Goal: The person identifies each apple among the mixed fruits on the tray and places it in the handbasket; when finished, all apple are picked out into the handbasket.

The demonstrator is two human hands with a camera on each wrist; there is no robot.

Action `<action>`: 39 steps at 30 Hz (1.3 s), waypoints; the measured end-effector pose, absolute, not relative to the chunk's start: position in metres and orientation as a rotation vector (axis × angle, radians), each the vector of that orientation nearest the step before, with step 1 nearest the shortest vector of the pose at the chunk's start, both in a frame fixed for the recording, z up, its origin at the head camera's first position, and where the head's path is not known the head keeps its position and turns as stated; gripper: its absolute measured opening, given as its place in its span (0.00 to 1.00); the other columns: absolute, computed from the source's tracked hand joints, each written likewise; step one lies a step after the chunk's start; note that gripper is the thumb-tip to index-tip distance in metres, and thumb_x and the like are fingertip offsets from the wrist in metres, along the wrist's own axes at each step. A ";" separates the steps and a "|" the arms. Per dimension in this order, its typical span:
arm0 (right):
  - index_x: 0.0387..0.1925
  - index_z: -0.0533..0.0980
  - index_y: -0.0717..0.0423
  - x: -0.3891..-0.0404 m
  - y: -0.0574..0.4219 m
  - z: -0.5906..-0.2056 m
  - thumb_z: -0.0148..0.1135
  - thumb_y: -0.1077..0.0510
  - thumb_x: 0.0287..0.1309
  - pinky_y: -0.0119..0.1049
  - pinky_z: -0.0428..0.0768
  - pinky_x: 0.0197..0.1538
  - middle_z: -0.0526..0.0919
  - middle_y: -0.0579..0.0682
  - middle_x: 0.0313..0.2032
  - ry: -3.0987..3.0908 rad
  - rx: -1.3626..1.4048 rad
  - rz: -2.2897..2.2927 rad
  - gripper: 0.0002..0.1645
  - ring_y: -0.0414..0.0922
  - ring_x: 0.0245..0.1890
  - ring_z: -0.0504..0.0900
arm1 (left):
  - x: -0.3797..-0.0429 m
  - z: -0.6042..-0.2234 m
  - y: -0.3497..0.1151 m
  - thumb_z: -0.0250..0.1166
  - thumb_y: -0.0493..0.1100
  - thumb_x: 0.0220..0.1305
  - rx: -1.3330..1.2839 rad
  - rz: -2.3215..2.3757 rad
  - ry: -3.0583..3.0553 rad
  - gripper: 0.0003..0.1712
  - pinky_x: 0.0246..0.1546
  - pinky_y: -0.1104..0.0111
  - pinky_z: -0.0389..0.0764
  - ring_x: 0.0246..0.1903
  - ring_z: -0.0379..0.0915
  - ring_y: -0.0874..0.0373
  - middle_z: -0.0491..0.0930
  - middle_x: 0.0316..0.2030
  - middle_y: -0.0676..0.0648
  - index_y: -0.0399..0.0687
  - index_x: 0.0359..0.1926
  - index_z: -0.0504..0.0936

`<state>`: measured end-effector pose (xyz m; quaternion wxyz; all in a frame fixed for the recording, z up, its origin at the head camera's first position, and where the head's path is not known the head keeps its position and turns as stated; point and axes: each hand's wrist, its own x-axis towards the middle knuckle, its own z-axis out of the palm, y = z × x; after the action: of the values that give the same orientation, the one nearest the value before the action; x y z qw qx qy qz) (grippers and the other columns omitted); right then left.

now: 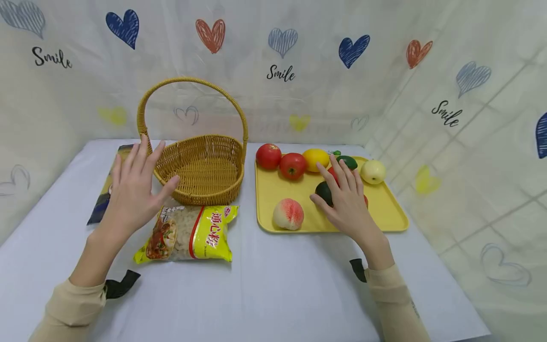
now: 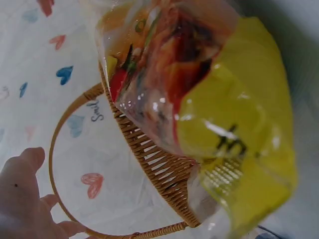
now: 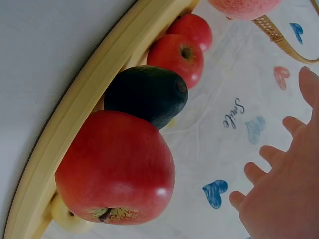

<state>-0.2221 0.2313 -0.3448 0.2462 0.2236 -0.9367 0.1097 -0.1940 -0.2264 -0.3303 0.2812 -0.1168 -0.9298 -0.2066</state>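
My left hand [image 1: 134, 190] is raised with fingers spread, holding nothing, at the left of a wicker basket [image 1: 209, 197] with a tall hoop handle. Below the basket lies a yellow and clear bag of pasta [image 1: 183, 232], large in the left wrist view. My right hand [image 1: 348, 204] hovers over a yellow tray [image 1: 266, 213], fingers apart and nothing in them. It partly hides red fruit and a dark green avocado [image 1: 323, 192]. In the right wrist view, a large red apple [image 3: 114, 169] sits beside the avocado.
Along the tray's back are red apples [image 1: 293, 166], a lemon [image 1: 315, 159], a green fruit [image 1: 347, 162] and a pale apple [image 1: 373, 172]. A peach [image 1: 288, 214] sits near its front left. A dark flat package [image 1: 102, 199] lies left of the basket, partly behind my left hand.
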 end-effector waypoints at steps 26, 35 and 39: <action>0.72 0.48 0.35 -0.223 0.239 -0.340 0.55 0.37 0.59 0.59 0.41 0.72 0.43 0.47 0.75 -2.617 0.665 0.294 0.44 0.56 0.73 0.47 | -0.270 -0.329 -0.284 0.50 0.56 0.69 -0.203 -1.836 -2.387 0.47 0.70 0.43 0.30 0.73 0.20 0.46 0.19 0.73 0.48 0.75 0.69 0.21; 0.73 0.48 0.37 -0.247 0.244 -0.330 0.54 0.35 0.60 0.60 0.46 0.70 0.42 0.50 0.75 -2.721 0.724 0.282 0.45 0.56 0.73 0.45 | -0.270 -0.327 -0.283 0.51 0.54 0.69 -0.226 -1.828 -2.406 0.49 0.71 0.46 0.34 0.74 0.27 0.43 0.26 0.74 0.42 0.68 0.71 0.21; 0.73 0.47 0.38 -0.266 0.248 -0.322 0.57 0.35 0.57 0.62 0.48 0.69 0.43 0.52 0.75 -2.776 0.756 0.318 0.48 0.59 0.72 0.48 | -0.269 -0.329 -0.282 0.52 0.54 0.69 -0.244 -1.790 -2.428 0.49 0.71 0.46 0.35 0.73 0.28 0.42 0.27 0.74 0.45 0.70 0.71 0.22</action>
<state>-0.2663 0.2476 -0.3218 0.1233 0.2593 -0.9517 0.1092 -0.2694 -0.2821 -0.3286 0.0577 -0.0805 -0.8009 -0.5905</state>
